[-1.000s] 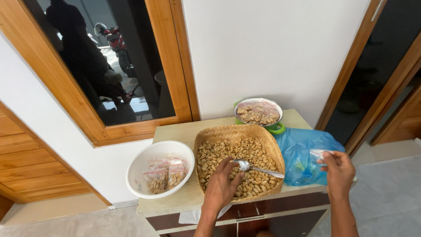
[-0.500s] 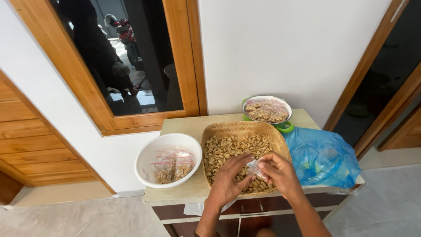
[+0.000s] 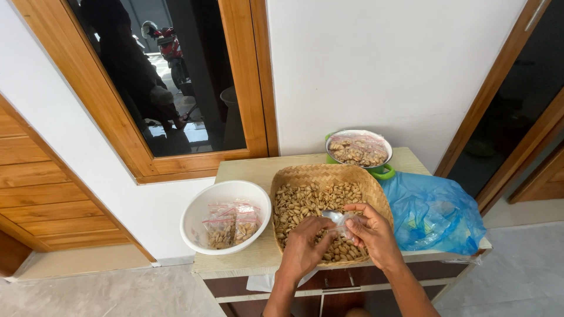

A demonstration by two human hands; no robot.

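Left hand: the left hand (image 3: 306,243) is closed around a metal spoon (image 3: 332,216), its bowl raised just above the nuts and turned toward the other hand — apparently so the load can be tipped across.
Right hand: the right hand (image 3: 371,232) is pinched on a small clear bag (image 3: 346,225), held at the spoon's tip; the bag's mouth cannot be made out.
Woven tray: a woven tray (image 3: 329,176) of nuts (image 3: 305,199) is set at the middle of the cabinet top (image 3: 247,170), directly under both hands — spills would be caught there.
White bowl: a white bowl (image 3: 202,205) is placed just left of the tray, within easy reach; small filled bags (image 3: 232,223) lie in it.
Green pot: a green pot (image 3: 383,170) with more bagged nuts is parked behind the tray, by the wall.
Blue bag: a blue plastic bag (image 3: 435,211) lies to the right, touching the tray's edge.
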